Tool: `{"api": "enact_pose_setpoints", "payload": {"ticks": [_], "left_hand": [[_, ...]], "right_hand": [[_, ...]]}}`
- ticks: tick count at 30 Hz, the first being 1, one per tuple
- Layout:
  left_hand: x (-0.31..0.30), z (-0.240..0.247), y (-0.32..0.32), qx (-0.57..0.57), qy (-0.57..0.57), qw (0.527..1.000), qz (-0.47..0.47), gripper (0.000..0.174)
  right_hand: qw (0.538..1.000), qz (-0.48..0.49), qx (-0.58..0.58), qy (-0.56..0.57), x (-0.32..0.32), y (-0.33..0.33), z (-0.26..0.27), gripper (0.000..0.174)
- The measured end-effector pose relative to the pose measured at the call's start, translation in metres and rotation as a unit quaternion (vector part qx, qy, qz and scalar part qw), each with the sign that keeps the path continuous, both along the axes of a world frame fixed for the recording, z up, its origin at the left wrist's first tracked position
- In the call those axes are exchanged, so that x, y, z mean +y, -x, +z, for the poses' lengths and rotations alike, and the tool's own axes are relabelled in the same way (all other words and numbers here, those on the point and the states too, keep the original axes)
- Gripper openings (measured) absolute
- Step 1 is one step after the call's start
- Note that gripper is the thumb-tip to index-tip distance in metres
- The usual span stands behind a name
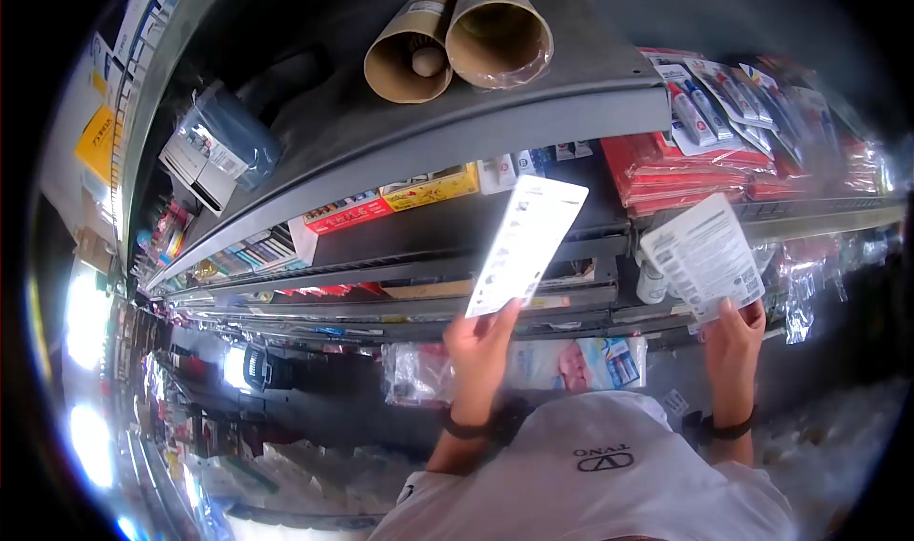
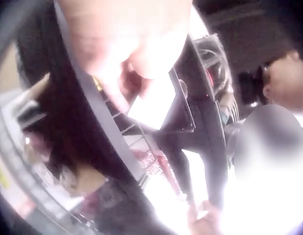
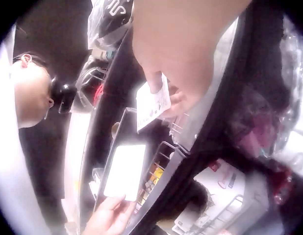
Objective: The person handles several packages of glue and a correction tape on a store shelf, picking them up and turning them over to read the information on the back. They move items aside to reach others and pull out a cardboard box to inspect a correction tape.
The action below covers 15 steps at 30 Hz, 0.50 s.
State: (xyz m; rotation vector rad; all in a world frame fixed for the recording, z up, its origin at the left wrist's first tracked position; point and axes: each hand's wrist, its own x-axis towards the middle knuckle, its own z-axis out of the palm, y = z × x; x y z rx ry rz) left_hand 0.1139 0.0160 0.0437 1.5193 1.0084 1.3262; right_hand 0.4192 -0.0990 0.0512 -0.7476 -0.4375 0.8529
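My left hand [image 1: 481, 350] pinches the bottom end of a tall white card [image 1: 528, 241], which has a column of small dark pictures and is held up before the shelves. To the right, my right hand [image 1: 734, 343] pinches a white printed card [image 1: 707, 255] by its lower edge, thumb on the near face. This card carries lines of small text and a dark square code in one corner. In the left wrist view the tall card [image 2: 155, 105] is washed out by glare. The right wrist view shows both cards apart, the printed card [image 3: 152, 104] tilted under the right fingers.
Two cardboard tubes [image 1: 500, 41] lie on the top shelf [image 1: 590, 84]. Red packs [image 1: 666, 174] and blister-packed tubes [image 1: 700, 112] fill the right shelf. Red and yellow boxes [image 1: 428, 193] line the shelf below. Plastic-wrapped packs [image 1: 419, 374] hang lower, near the person's white shirt [image 1: 590, 474].
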Motion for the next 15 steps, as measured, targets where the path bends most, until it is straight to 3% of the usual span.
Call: {"api": "enact_pose_setpoints", "payload": {"ticks": [1, 3, 4, 6, 7, 8, 10, 12, 15], "left_hand": [[-0.005, 0.002, 0.002, 0.079, -0.05, 0.994, 0.054, 0.043], [-0.008, 0.011, -0.009, -0.004, -0.206, 0.975, 0.087, 0.028], [-0.008, 0.011, -0.014, -0.048, -0.28, 0.953, 0.1, 0.022], [-0.008, 0.014, -0.001, 0.056, -0.355, 0.929, 0.086, 0.023], [-0.007, 0.019, 0.005, 0.118, -0.408, 0.901, 0.085, 0.025], [-0.007, 0.023, 0.009, 0.177, -0.459, 0.867, 0.081, 0.026], [-0.015, 0.026, 0.011, 0.208, -0.466, 0.856, 0.084, 0.03], [-0.018, 0.029, 0.005, 0.219, -0.5, 0.829, 0.124, 0.024], [-0.021, 0.022, 0.007, 0.234, -0.506, 0.817, 0.146, 0.032]], "right_hand": [[1.0, -0.005, -0.005, -0.001, 0.001, 0.002, 0.003, 0.045], [1.0, -0.018, -0.017, -0.001, 0.0, 0.005, 0.007, 0.039], [0.995, -0.046, -0.092, 0.008, -0.001, 0.003, 0.002, 0.036], [0.964, -0.106, -0.242, 0.029, -0.007, -0.005, -0.015, 0.031], [0.946, -0.133, -0.295, -0.013, -0.009, -0.001, -0.01, 0.028], [0.891, -0.186, -0.41, -0.062, -0.007, 0.001, 0.0, 0.029], [0.723, -0.272, -0.618, -0.146, -0.002, -0.003, 0.016, 0.031], [0.657, -0.276, -0.689, -0.133, -0.012, -0.002, 0.019, 0.031], [0.55, -0.303, -0.768, -0.123, -0.015, -0.003, 0.018, 0.035]]}}
